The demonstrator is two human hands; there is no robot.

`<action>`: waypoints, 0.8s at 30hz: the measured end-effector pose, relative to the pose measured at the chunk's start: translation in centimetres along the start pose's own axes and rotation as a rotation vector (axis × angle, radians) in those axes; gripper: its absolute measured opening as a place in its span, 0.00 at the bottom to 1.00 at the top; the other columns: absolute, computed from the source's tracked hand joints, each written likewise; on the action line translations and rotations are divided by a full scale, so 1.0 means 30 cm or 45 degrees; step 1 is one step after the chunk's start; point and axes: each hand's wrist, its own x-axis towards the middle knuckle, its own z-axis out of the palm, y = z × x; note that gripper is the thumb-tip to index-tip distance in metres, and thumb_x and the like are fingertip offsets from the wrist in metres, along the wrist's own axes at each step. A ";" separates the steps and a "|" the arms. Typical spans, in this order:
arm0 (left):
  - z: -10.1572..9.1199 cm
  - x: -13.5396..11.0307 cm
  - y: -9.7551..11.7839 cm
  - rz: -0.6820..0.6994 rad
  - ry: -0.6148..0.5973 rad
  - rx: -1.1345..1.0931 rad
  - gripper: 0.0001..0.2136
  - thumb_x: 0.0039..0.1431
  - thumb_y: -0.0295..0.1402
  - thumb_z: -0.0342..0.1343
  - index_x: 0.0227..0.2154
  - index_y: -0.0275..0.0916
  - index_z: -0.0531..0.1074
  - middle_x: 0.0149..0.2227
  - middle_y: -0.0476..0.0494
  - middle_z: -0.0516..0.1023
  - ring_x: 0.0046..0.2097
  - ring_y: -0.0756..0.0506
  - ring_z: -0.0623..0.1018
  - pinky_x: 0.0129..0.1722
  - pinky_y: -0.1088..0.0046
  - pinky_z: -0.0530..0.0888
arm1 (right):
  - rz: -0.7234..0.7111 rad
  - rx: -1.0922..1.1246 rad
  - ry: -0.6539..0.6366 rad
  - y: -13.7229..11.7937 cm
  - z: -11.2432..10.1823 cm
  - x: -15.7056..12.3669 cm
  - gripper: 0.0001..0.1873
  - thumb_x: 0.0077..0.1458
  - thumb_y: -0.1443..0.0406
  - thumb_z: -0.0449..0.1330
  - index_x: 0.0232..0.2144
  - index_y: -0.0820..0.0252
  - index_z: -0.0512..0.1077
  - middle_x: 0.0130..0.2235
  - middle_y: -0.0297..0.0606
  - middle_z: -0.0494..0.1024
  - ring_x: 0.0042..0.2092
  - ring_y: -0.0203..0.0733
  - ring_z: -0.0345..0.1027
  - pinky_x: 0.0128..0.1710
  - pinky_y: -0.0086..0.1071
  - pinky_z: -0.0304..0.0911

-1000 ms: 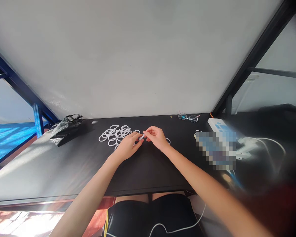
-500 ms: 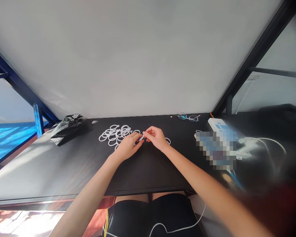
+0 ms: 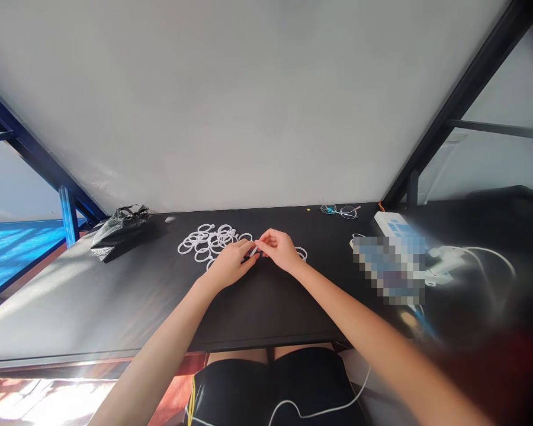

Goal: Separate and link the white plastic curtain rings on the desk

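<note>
My left hand (image 3: 231, 262) and my right hand (image 3: 281, 248) meet over the middle of the black table (image 3: 266, 296). Both pinch one small white ring (image 3: 253, 250) between their fingertips. Just beyond my left hand lies a loose pile of several white rings (image 3: 206, 239). More white rings (image 3: 302, 254) show partly behind my right hand.
A crumpled black plastic bag (image 3: 119, 231) lies at the back left. A pair of glasses (image 3: 339, 210) rests near the back wall. A white power strip (image 3: 393, 228) and white cables (image 3: 466, 257) are on the right. A white cable (image 3: 311, 411) hangs below the table's front edge.
My right hand has shifted slightly left, closing the small gap to my left hand. The ring stays pinched between both hands.
</note>
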 end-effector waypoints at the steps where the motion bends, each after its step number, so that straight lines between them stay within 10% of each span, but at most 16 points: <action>1: 0.000 0.001 0.000 0.002 -0.001 0.002 0.07 0.66 0.34 0.47 0.33 0.39 0.67 0.31 0.47 0.70 0.30 0.48 0.69 0.30 0.71 0.65 | -0.003 -0.012 -0.008 0.000 0.000 -0.001 0.14 0.51 0.56 0.65 0.27 0.60 0.70 0.27 0.36 0.77 0.27 0.36 0.71 0.28 0.31 0.70; 24: -0.004 0.001 -0.001 0.003 0.034 -0.035 0.10 0.67 0.37 0.46 0.33 0.39 0.69 0.32 0.45 0.70 0.30 0.48 0.70 0.31 0.71 0.67 | -0.044 -0.056 -0.029 0.003 0.002 -0.005 0.12 0.53 0.56 0.62 0.28 0.59 0.70 0.27 0.35 0.77 0.26 0.36 0.71 0.29 0.32 0.70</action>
